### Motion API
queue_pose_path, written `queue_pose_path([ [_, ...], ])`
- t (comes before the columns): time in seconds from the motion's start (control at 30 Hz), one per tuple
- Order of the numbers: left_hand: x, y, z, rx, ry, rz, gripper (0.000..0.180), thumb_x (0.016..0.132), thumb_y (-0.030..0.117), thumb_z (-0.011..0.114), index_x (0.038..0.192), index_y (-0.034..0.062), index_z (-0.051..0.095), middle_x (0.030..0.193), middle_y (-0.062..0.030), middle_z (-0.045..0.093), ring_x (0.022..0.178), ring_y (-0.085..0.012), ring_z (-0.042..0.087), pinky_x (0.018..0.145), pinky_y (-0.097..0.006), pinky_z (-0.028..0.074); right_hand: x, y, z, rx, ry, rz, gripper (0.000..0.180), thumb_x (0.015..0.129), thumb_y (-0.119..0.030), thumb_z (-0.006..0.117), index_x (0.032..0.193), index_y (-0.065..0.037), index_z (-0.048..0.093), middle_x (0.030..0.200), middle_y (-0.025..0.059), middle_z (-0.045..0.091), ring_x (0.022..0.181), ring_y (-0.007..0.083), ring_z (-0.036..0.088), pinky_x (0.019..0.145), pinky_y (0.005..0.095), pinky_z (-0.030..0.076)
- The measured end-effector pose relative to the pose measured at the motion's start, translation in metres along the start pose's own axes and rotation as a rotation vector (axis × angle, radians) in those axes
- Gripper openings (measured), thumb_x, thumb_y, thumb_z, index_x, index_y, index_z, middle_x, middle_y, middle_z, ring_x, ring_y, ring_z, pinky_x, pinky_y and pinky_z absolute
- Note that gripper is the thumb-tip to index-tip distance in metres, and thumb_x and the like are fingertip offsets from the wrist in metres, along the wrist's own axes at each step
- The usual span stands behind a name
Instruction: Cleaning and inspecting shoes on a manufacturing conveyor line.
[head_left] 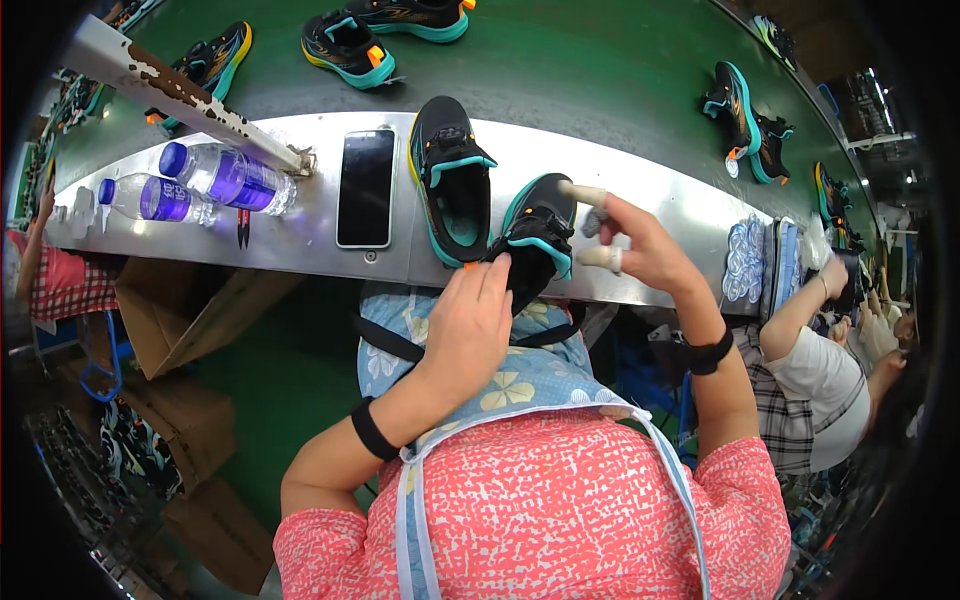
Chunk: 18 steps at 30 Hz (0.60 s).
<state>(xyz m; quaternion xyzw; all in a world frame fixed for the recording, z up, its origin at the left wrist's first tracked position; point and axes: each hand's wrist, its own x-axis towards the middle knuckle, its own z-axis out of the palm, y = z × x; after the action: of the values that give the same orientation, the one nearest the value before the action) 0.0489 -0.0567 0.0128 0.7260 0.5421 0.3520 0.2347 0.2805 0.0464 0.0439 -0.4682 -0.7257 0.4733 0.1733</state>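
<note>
Two black running shoes with turquoise collar edging are in front of me at the metal ledge. The left shoe [450, 185] stands with its toe pointing away. The right shoe [540, 235] is tilted, its heel at the near edge. My left hand [472, 318] grips that shoe by the heel, fingers pressed together over the collar. Beside its toe, my right hand [640, 240] is open, thumb and fingers spread, with pale finger cots on the tips. A small grey piece [595, 221] sits at another fingertip; whether it is a cot or something held is unclear.
Left of the shoes lie a smartphone [366, 190], a red-and-black pen [243, 228] and water bottles [230, 178] beside a chipped white post [190, 90]. More shoes [345, 50] rest on the green belt [560, 60]. At right are stacked insoles [745, 260] and a co-worker [825, 370].
</note>
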Motion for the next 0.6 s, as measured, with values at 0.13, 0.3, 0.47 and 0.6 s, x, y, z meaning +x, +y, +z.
queue_pose_path([
  [0.13,0.011,0.0,0.007,-0.025,0.06,-0.046,0.036,0.081,-0.001,0.059,0.116,-0.0016,0.053,0.102,-0.0195,0.056,0.093,-0.0382,0.057,0.079,-0.043,0.048,0.027,-0.015,0.01,-0.066,-0.153,-0.11,0.07,0.075,-0.014,0.076,0.14,-0.019,0.05,0.103,-0.0003,0.058,0.078,0.012,0.046,0.071,0.0253,0.043],
  [0.3,0.016,-0.012,0.012,-0.003,0.216,-0.094,0.034,0.081,-0.004,0.058,0.114,-0.002,0.054,0.104,-0.0193,0.055,0.093,-0.0369,0.058,0.079,-0.041,0.048,0.036,-0.016,0.026,-0.135,-0.091,-0.225,0.059,0.077,-0.018,0.076,0.132,-0.014,0.056,0.103,0.0021,0.063,0.079,0.0169,0.052,0.071,0.0274,0.046],
  [0.47,0.013,-0.016,-0.002,-0.034,0.236,-0.183,0.032,0.081,-0.004,0.058,0.113,-0.0013,0.057,0.105,-0.0155,0.057,0.093,-0.0289,0.059,0.082,-0.036,0.048,0.021,-0.014,0.005,0.078,-0.191,-0.043,0.066,0.074,-0.017,0.079,0.134,-0.016,0.054,0.102,0.0014,0.062,0.072,0.0105,0.049,0.068,0.0258,0.046],
  [0.6,0.008,-0.027,0.011,-0.175,0.12,-0.285,0.036,0.081,-0.001,0.061,0.116,-0.0016,0.057,0.104,-0.0143,0.06,0.089,-0.0267,0.061,0.077,-0.033,0.049,0.026,-0.008,-0.001,0.018,-0.224,-0.15,0.076,0.074,-0.016,0.079,0.142,-0.02,0.047,0.111,0.001,0.061,0.078,0.0114,0.05,0.073,0.0267,0.047],
])
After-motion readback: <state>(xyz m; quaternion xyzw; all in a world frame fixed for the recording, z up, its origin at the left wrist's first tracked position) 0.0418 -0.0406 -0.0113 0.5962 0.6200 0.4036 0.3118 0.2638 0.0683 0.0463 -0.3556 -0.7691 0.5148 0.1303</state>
